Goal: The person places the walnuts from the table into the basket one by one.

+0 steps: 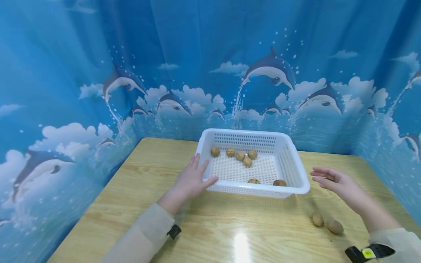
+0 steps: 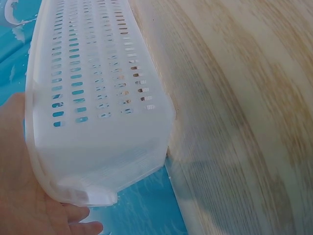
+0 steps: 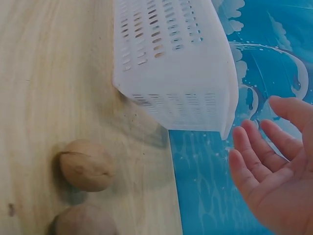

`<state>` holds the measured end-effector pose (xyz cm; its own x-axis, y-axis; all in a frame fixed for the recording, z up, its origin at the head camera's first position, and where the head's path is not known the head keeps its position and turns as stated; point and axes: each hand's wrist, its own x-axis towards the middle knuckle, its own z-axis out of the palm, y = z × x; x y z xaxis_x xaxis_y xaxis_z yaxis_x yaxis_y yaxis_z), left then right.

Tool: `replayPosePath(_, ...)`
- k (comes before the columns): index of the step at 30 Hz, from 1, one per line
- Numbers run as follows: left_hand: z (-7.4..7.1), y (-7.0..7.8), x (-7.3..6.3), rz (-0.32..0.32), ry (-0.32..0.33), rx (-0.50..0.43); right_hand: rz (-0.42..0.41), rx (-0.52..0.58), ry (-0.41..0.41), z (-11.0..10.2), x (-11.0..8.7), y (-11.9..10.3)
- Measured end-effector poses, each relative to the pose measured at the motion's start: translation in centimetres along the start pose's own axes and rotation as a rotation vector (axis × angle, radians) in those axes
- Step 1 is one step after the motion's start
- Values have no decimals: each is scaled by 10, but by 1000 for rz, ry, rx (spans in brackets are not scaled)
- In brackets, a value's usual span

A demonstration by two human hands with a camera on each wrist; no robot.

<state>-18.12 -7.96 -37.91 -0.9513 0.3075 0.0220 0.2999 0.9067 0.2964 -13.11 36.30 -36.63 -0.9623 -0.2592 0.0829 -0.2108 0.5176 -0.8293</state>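
Note:
A white plastic basket point(image 1: 292, 190) with slotted walls stands on the wooden table, holding several walnuts point(image 1: 240, 156). My left hand point(image 1: 192, 179) rests with spread fingers on its near left corner; the left wrist view shows that hand point(image 2: 24, 181) along the rim. To the right, my right hand point(image 1: 340, 186) hovers apart from the basket, fingers loosely extended and nothing held. In the right wrist view the right hand point(image 3: 279, 166) is beside the basket's end. Two walnuts point(image 3: 87, 165) lie on the table below the right hand, one of them another walnut point(image 1: 334, 226) nearer the wrist.
The wooden table point(image 1: 210, 226) runs back to a blue curtain point(image 1: 184, 47) printed with dolphins, which also hangs along both sides. A dark band with a yellow-green patch point(image 1: 368, 252) is on the right wrist. A small dark strap point(image 1: 173, 231) shows at the left wrist.

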Motion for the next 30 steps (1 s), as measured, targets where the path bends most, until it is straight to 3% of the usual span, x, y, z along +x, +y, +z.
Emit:
replayPosePath(6, 2, -1, 0, -3, -6, 9, 64, 4, -147, 3, -25, 11)
replayPosePath(11, 1, -1, -1, -5, 10, 6, 10, -82, -252, 9, -34, 24)
replayPosePath(14, 1, -2, 0, -3, 6, 1, 44, -156, -303, 15, -38, 27)
replayPosePath(21, 1, -3, 0, 3, -5, -2, 37, -316, -340, 25, -39, 33)
replayPosePath(27, 3, -2, 1, -5, 2, -15, 92, -358, -374, 27, -36, 37)
replayPosePath(30, 3, -3, 1, -5, 6, -14, 51, -367, -364, 29, -35, 39)
